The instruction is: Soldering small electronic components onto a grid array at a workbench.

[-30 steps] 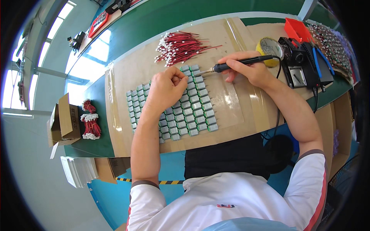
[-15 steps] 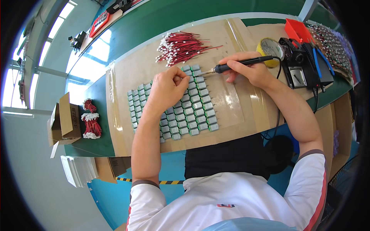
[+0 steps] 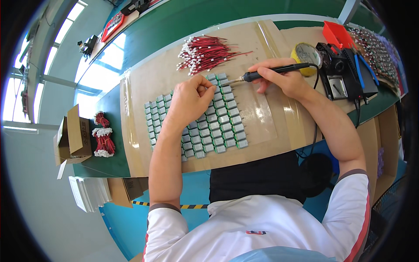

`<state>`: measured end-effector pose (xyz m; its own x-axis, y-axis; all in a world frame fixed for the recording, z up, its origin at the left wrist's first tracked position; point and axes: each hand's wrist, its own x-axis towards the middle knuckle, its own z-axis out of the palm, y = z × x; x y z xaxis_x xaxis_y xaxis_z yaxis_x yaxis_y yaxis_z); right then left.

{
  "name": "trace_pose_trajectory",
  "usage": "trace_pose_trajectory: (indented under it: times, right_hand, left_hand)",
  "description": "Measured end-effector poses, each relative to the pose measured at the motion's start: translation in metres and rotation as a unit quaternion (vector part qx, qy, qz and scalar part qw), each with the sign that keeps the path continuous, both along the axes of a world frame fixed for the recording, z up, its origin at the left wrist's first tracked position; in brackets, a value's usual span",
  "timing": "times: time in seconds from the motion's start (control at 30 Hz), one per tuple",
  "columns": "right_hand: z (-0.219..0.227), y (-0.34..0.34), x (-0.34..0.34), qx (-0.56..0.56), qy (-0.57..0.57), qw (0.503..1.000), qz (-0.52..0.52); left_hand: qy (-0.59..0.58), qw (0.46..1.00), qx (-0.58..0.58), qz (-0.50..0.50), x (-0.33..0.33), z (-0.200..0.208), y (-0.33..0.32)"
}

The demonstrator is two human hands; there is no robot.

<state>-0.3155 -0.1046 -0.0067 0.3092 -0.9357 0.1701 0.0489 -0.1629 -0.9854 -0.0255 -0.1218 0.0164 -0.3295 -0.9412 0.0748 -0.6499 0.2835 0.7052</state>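
My right hand (image 3: 283, 79) grips a black soldering iron (image 3: 262, 75) like a pen. The iron's metal tip points left, at the top edge of a grid of grey blocks with green edges (image 3: 223, 120). Just left of the tip, my left hand (image 3: 192, 98) is closed in a pinch over the upper part of that grid; what lies between its fingertips is too small to make out. Some blocks are hidden beneath my left hand and forearm. Beyond the grid lies a loose pile of red and black wires with white connectors (image 3: 205, 53).
Brown sheeting (image 3: 257, 153) covers the green bench. At right stand a yellow-sided spool (image 3: 307, 54), a black soldering station (image 3: 345, 70), blue-handled pliers (image 3: 365, 70) and a red bin (image 3: 337, 35). Bundled red wires (image 3: 104, 142) and an open cardboard box (image 3: 76, 135) sit at left.
Hardly anything differs. Both hands and the soldering iron hold almost the same place over the grid.
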Motion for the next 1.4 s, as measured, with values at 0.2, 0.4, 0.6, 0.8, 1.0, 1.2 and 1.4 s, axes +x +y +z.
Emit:
trace_pose_trajectory:
  times: [0.2,0.4,0.6,0.8,1.0,1.2,1.4]
  right_hand:
    - [-0.003,0.0,-0.004,-0.009,0.005,1.0,-0.001]
    - [0.005,0.004,0.01,-0.133,0.078,0.988,0.002]
    - [0.01,0.006,0.03,-0.236,0.209,0.949,0.028]
    - [0.007,0.004,0.034,-0.24,0.209,0.947,0.038]
    - [0.007,0.004,0.035,-0.25,0.204,0.946,0.036]
    - [0.001,0.0,0.038,-0.289,0.189,0.939,0.003]
    - [0.011,0.0,0.04,-0.286,0.281,0.916,0.014]
  left_hand:
    - [0.019,1.0,-0.002,0.006,0.001,-0.005,-0.001]
    - [0.046,0.998,0.001,0.03,0.001,-0.004,-0.003]
    - [0.099,0.991,0.022,0.082,0.001,0.0,-0.004]
    - [0.182,0.969,0.116,0.121,-0.001,0.016,-0.002]
    - [0.209,0.961,0.137,0.119,-0.003,0.025,0.001]
    - [0.22,0.961,0.126,0.108,-0.001,0.02,0.0]
    - [0.215,0.965,0.107,0.102,0.003,0.015,0.0]
